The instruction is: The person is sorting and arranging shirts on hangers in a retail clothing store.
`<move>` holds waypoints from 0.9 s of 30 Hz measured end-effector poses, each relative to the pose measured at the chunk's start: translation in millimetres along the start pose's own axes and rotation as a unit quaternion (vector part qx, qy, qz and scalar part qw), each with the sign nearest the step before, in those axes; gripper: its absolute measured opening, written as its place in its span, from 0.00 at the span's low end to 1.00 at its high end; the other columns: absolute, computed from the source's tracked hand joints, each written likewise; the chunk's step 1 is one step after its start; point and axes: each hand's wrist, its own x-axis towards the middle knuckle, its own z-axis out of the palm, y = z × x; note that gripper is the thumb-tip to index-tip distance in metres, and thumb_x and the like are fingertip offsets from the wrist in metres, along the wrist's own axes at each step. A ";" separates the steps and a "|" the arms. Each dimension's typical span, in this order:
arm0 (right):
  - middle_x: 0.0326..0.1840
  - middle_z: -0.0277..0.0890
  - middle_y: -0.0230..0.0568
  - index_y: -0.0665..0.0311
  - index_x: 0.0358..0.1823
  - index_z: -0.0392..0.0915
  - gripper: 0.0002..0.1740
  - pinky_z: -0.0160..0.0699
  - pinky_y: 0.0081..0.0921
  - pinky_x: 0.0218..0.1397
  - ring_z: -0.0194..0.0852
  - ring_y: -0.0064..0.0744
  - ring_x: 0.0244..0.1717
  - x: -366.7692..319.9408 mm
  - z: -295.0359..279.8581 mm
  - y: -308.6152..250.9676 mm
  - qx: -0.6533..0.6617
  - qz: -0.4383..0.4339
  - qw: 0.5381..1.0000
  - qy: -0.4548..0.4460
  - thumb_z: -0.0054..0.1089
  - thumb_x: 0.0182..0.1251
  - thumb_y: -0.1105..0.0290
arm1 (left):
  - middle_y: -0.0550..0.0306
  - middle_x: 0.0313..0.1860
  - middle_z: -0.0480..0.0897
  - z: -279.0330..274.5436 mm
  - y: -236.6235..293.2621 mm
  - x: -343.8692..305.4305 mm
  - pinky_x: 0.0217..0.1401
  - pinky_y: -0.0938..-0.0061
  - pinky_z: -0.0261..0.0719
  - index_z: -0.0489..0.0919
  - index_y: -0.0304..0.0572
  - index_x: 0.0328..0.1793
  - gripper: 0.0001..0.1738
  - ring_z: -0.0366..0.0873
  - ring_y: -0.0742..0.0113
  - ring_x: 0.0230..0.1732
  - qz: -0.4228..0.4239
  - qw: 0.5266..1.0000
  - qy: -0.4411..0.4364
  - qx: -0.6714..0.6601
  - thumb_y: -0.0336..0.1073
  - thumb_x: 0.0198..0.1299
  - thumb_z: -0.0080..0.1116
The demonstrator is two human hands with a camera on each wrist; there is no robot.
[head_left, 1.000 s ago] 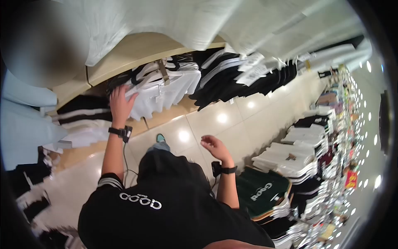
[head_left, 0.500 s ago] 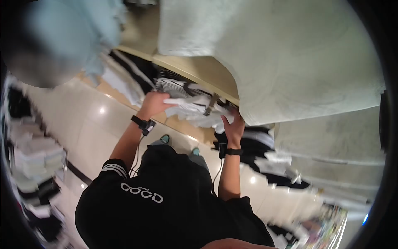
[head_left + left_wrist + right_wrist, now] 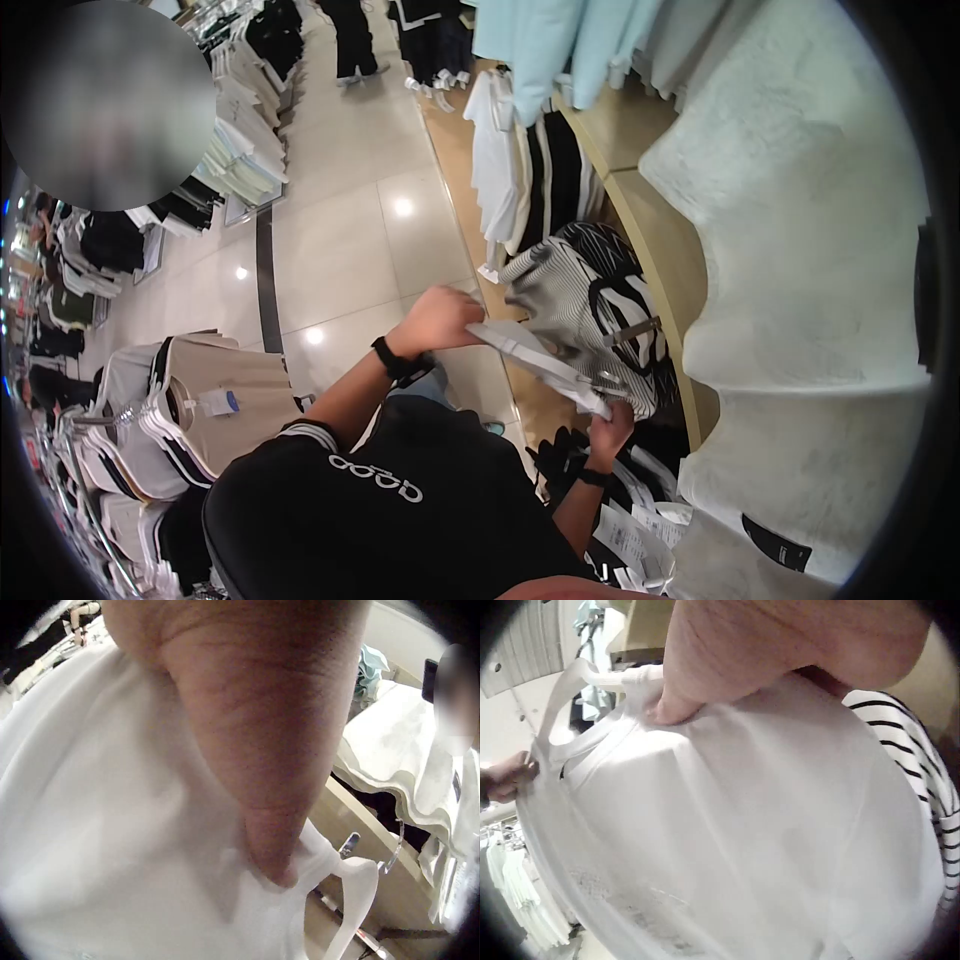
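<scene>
A white T-shirt [image 3: 540, 358] with faint grey print hangs stretched between my two hands. My left hand [image 3: 440, 318] pinches it near one shoulder, thumb [image 3: 274, 855] pressed on the cloth beside the neckline. At the other shoulder my right hand [image 3: 612, 430] grips it, thumb [image 3: 679, 709] close to the ribbed collar [image 3: 604, 739]. The right wrist view shows both hands on the shirt, with the left hand [image 3: 511, 776] at the far side. Fingers behind the cloth are hidden. Just beyond it, a black-and-white striped top [image 3: 565, 285] hangs on the rack.
A wooden shelf edge [image 3: 685, 375] runs along the rack. Pale garments [image 3: 800, 300] hang over it on the right. Black and white clothes [image 3: 545, 170] hang farther along. Behind my left arm stands a rack with beige shirts [image 3: 225, 385]. A tiled aisle [image 3: 345, 240] lies between.
My body and view have turned along the rack. The right hand, earlier away from the clothes, reached in. Both hands now hold the white T-shirt out in front of the striped top.
</scene>
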 end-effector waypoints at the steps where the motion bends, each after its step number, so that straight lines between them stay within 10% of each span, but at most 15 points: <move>1: 0.27 0.72 0.52 0.67 0.26 0.72 0.12 0.73 0.49 0.36 0.73 0.61 0.32 -12.9 7.9 -0.1 0.008 -0.021 1.000 -0.004 0.71 0.54 0.75 | 0.52 0.26 0.81 11.8 -4.4 -30.7 0.38 0.51 0.79 0.79 0.47 0.26 0.23 0.83 0.44 0.34 -0.011 1.000 0.016 -0.007 0.55 0.54 0.75; 8: 0.23 0.70 0.49 0.70 0.25 0.73 0.15 0.68 0.36 0.30 0.72 0.46 0.24 1.1 2.7 -131.6 0.079 -0.025 0.995 -0.056 0.76 0.52 0.75 | 0.50 0.28 0.83 -47.3 -38.8 -129.1 0.37 0.51 0.79 0.81 0.44 0.28 0.23 0.83 0.43 0.35 -0.109 0.990 0.078 -0.041 0.53 0.52 0.79; 27: 0.33 0.85 0.47 0.59 0.37 0.86 0.09 0.83 0.45 0.39 0.86 0.56 0.36 122.5 195.8 -327.0 -0.011 -0.026 0.982 -0.186 0.76 0.59 0.66 | 0.53 0.20 0.78 -162.7 -287.9 -143.4 0.28 0.59 0.73 0.82 0.44 0.23 0.26 0.78 0.49 0.24 -0.177 0.974 0.113 -0.086 0.54 0.45 0.86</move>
